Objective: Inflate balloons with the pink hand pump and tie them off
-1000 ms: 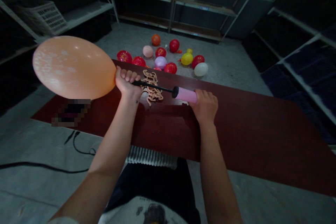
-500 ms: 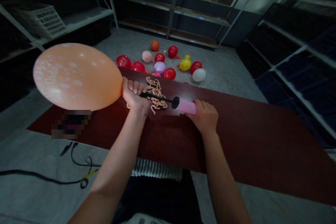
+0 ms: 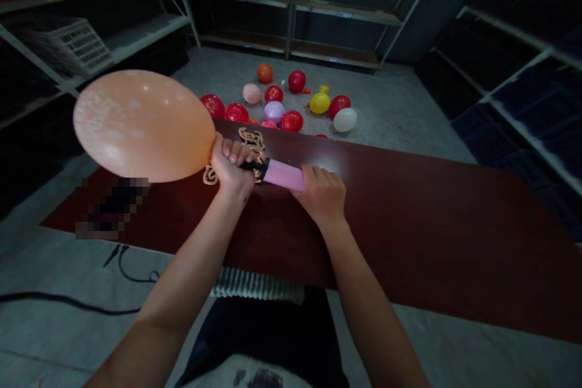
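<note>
A large inflated peach-orange balloon (image 3: 145, 127) with pale printing extends to the left of my left hand (image 3: 233, 163). That hand is closed around the balloon's neck and the black end of a hand balloon pump (image 3: 284, 174); the joint between them is hidden by my fingers. My right hand (image 3: 322, 191) is wrapped around the pump's pink barrel, whose black collar now sits close to my left hand. Behind and under the left hand, a loose pile of limp peach balloons (image 3: 250, 139) lies on the dark red-brown table (image 3: 409, 224).
Several inflated balloons, among them a white balloon (image 3: 345, 120) and a yellow balloon (image 3: 319, 103), lie on the floor beyond the table. A blurred-out dark object (image 3: 116, 206) rests at the table's left. Metal shelves (image 3: 336, 9) stand behind; a black cable (image 3: 68, 303) lies on the floor.
My right hand has moved left with the pink barrel, so the black rod that showed between the hands has slid inside. The balloon looks shifted slightly right in the view.
</note>
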